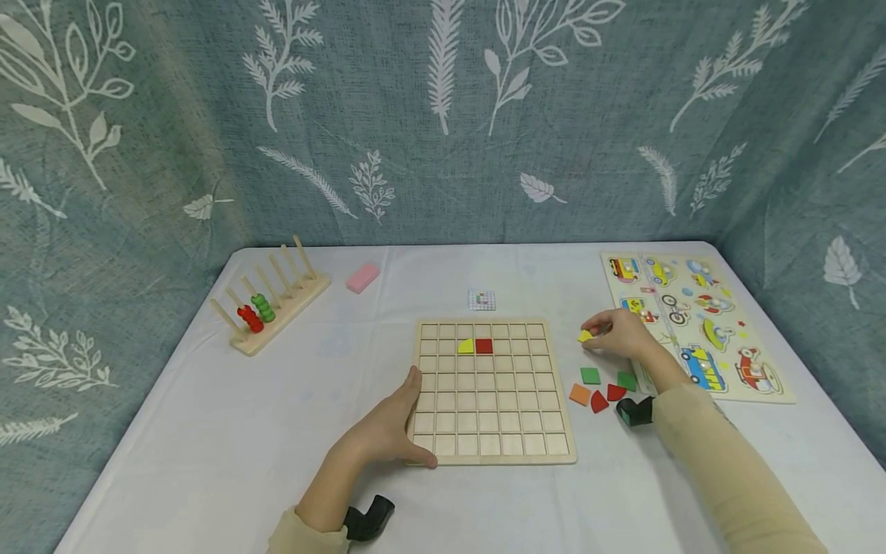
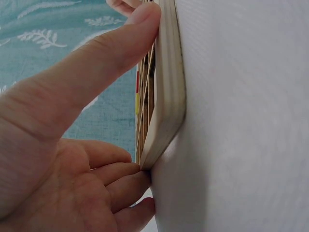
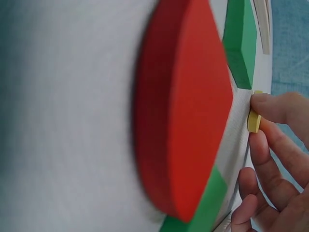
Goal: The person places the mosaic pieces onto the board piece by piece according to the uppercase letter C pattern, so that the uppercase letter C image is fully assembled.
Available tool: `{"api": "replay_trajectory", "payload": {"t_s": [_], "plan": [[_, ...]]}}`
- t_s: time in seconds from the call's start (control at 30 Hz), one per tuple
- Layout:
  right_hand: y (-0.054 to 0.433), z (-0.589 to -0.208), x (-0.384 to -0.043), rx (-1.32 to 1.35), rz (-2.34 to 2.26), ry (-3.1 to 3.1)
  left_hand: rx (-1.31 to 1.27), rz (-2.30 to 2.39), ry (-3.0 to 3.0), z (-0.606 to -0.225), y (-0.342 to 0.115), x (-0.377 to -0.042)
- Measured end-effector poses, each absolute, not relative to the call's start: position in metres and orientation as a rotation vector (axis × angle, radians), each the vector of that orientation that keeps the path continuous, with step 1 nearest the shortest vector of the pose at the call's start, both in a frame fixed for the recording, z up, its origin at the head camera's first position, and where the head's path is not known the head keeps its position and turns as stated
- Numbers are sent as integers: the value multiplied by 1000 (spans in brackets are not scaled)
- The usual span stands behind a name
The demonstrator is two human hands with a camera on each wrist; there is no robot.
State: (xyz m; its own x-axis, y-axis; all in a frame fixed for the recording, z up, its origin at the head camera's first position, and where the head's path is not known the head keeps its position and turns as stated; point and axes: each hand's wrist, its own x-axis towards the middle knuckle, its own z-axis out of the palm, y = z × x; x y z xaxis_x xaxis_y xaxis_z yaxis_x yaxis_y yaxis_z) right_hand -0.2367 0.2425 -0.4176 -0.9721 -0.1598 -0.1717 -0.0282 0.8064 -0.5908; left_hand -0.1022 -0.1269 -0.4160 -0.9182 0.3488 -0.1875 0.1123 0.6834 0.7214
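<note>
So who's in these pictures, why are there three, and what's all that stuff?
There's no robot, just a person's two bare hands. The widest picture comes from a camera on the person's head; the other two come from the left and right wrists. The left hand touches a corner of a wooden board with little squares, where a yellow piece and a red piece sit. The right hand pinches another yellow piece. Near it lie green pieces, red pieces and an orange piece. Also on the white cloth: a bead rack, a pink block, a small card and a picture puzzle.
</note>
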Motion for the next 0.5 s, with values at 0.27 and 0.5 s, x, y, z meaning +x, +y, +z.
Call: {"api": "replay_trajectory", "payload": {"t_s": [0.27,0.5], "plan": [[242,-417,-237,-139,-912,2777,372,1080,2586,-415,-127,-102],[243,-418,-235,-155,-957,2767,389,1111,2571,-413,-127,-101]]}}
